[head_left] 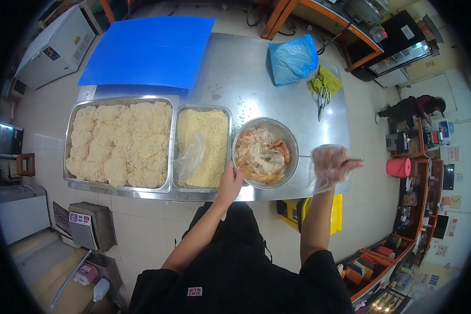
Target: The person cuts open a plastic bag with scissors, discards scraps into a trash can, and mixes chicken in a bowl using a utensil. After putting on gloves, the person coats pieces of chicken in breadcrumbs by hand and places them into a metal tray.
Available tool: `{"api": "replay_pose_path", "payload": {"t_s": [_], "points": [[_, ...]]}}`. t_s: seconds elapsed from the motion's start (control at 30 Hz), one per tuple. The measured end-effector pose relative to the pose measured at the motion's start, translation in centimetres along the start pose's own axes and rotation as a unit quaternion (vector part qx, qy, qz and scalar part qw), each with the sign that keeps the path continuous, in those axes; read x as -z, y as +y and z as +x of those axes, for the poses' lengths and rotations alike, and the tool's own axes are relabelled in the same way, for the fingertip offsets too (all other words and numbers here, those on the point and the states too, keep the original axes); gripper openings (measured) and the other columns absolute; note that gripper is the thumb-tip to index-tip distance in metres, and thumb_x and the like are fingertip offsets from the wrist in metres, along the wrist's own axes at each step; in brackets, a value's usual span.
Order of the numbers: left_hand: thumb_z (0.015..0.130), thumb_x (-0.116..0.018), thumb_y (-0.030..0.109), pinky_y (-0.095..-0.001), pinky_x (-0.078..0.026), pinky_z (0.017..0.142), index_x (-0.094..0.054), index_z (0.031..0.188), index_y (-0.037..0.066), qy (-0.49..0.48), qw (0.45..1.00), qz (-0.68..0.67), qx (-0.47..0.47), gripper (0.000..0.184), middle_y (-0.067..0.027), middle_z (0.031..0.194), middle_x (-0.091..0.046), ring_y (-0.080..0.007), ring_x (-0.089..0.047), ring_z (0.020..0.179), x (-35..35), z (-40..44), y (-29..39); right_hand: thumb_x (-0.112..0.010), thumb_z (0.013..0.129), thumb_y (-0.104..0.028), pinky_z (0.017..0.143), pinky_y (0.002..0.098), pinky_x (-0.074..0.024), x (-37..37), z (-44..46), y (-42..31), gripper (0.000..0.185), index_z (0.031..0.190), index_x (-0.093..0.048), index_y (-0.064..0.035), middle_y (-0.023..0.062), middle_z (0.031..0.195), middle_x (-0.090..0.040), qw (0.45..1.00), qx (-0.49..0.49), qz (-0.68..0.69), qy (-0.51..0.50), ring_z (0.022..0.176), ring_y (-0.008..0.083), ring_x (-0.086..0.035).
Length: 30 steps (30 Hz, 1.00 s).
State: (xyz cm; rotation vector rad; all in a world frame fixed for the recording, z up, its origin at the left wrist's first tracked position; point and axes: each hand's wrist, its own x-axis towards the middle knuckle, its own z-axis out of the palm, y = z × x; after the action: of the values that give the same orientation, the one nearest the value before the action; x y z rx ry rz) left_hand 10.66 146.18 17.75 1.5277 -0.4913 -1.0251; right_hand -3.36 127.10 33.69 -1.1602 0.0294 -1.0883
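A round metal bowl (294, 170) near the table's front edge holds raw meat pieces (261, 152) with white powder or batter on top. My left hand (232, 182), bare, grips the bowl's left rim. My right hand (332, 163), in a clear plastic glove, is closed around a thin metal handle (303, 156) that reaches into the bowl; the tool's head is hidden in the contents. Left of the bowl, a metal tray (229, 118) holds pale crumbs (209, 162) with a crumpled clear plastic glove or bag (192, 154) on them.
A larger tray (171, 104) of crumb-coated pieces stands at the left. Behind are a blue board (146, 52), a blue plastic bag (293, 60), a green cloth (325, 79) and scissors (323, 102). A yellow crate (336, 214) sits below the table. Another person (418, 108) stands far right.
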Motion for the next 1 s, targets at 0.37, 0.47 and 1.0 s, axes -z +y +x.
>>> {"api": "replay_pose_path", "payload": {"t_s": [0.37,0.47,1.0], "points": [[0.102,-0.048,0.016,-0.0336,-0.060,0.056,-0.038,0.089,0.000,0.000,0.999,-0.047,-0.013,0.022,-0.0088,0.072,-0.053,-0.0170,-0.066,0.063,-0.2,0.5,-1.2,-0.028,0.096,-0.072,0.037,0.0302,-0.0153,-6.3,-2.3,-3.8,0.070,0.055,-0.021,-0.0149,-0.0029,0.045,-0.021,0.984,0.122,-0.119,-0.057,0.036,0.0121,-0.018],[0.102,-0.048,0.016,-0.0335,-0.061,0.056,-0.038,0.089,0.000,-0.006,0.999,-0.038,-0.007,0.022,-0.0085,0.072,-0.052,-0.0162,-0.065,0.063,0.0,0.4,-0.9,-0.028,0.096,-0.072,0.038,0.0303,-0.0133,-6.1,-2.1,-5.1,0.069,0.056,-0.022,-0.0157,-0.0038,0.046,-0.021,0.987,0.109,-0.092,-0.067,0.036,0.0112,-0.017],[0.100,-0.051,0.015,-0.0324,-0.056,0.054,-0.043,0.094,-0.001,-0.018,0.999,-0.045,-0.003,0.018,-0.0089,0.073,-0.055,-0.0185,-0.068,0.063,0.2,0.6,-1.1,-0.028,0.098,-0.067,0.049,0.0303,-0.0370,-2.3,-8.1,2.9,0.066,0.059,-0.042,-0.0162,-0.0021,0.051,-0.045,0.978,-0.007,-0.176,0.112,0.043,0.0154,-0.043]]}}
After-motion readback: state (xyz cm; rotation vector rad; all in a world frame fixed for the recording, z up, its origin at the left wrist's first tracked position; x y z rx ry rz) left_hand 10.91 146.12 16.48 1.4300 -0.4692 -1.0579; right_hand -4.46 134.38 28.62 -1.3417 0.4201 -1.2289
